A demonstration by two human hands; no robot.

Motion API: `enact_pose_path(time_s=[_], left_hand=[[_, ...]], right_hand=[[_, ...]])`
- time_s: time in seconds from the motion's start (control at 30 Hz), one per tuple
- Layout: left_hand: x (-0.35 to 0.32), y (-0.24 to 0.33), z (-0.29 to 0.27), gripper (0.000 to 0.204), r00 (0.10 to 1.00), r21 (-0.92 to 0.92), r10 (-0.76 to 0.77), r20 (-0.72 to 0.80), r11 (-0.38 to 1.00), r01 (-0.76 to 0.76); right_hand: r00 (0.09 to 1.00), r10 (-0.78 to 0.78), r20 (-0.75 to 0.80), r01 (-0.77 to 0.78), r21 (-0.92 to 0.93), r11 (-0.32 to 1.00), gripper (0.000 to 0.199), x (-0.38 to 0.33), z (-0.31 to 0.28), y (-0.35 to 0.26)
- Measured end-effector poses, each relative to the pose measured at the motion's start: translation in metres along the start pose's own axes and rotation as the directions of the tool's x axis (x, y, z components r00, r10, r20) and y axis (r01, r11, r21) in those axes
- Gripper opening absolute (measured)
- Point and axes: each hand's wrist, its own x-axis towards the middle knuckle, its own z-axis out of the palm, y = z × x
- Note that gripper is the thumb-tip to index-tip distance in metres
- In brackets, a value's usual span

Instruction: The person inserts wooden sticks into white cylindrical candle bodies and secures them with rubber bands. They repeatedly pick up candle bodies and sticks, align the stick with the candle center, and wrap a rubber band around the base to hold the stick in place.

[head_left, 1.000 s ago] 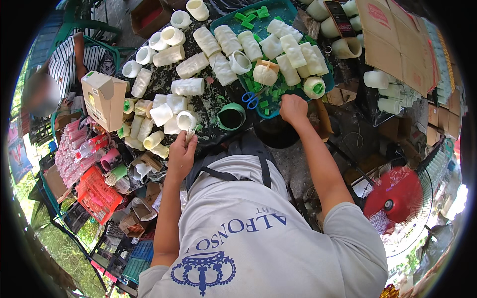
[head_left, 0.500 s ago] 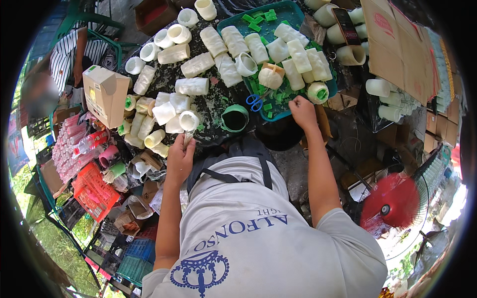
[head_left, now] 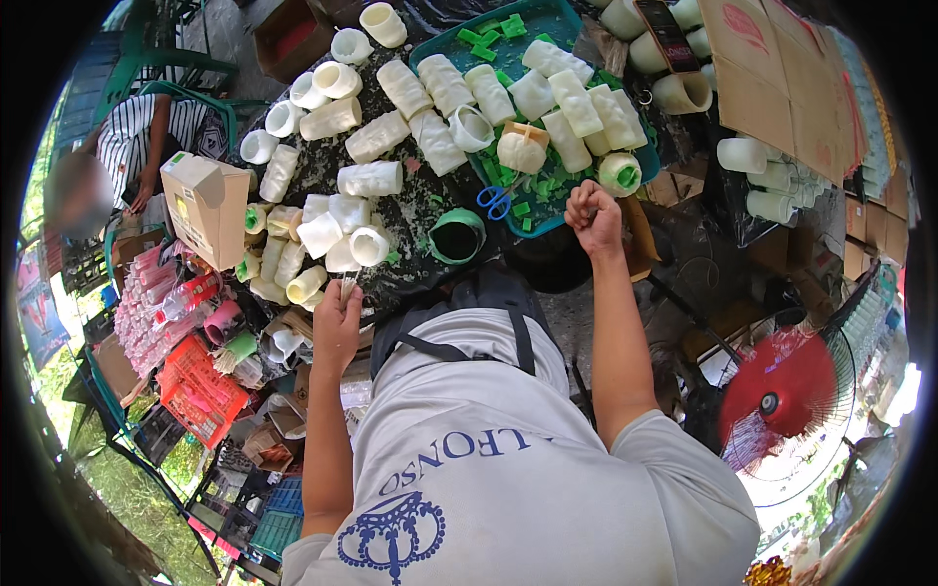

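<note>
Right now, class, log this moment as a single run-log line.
left hand: pinching small pale strip, beside white wax cylinder moulds | right hand: fisted at teal plastic tray edge | blue-handled scissors: lying on tray

Right hand (head_left: 592, 210) now off the teal tray (head_left: 547, 220) (fingers curled), nearer the body.

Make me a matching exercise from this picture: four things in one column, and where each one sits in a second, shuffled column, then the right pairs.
Things:
1. blue-handled scissors
2. round green plastic cup
3. tan cardboard box
4. red round fan

Places:
A. far right, beyond the person's right arm
B. on the dark speckled table, just left of the teal tray
C. at the left end of the table, beside the white moulded cylinders
D. in the teal plastic tray, among green scraps

Pairs: 1-D, 2-B, 3-C, 4-A
</note>
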Motion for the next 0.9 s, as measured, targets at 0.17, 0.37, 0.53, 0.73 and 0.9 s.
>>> enact_pose_path(time_s=[0.17,0.37,0.53,0.73,0.9], left_hand=[[-0.005,0.003,0.001,0.022,0.997,0.045,-0.02,0.071,0.999,0.016],[-0.012,0.009,0.006,0.023,0.996,0.056,0.022,0.081,0.998,-0.027],[-0.01,0.015,0.005,0.023,0.995,0.147,0.024,0.094,0.988,-0.038],[-0.003,0.007,0.007,0.021,0.995,0.058,0.029,0.098,0.998,-0.035],[-0.002,0.006,0.008,0.018,0.991,0.076,-0.008,0.133,0.997,-0.002]], right_hand=[[0.96,-0.272,-0.061,0.077,-0.879,0.47,0.016,0.011,0.022,0.023],[0.91,-0.413,0.044,-0.046,-0.978,-0.205,0.035,0.02,0.048,0.051],[0.918,-0.383,0.104,-0.003,-0.963,-0.269,0.028,0.025,0.044,0.052],[0.869,-0.478,0.128,0.236,-0.956,0.174,0.016,0.016,0.012,0.046],[0.997,0.072,0.039,-0.08,0.243,0.967,0.019,-0.023,-0.032,0.039]])
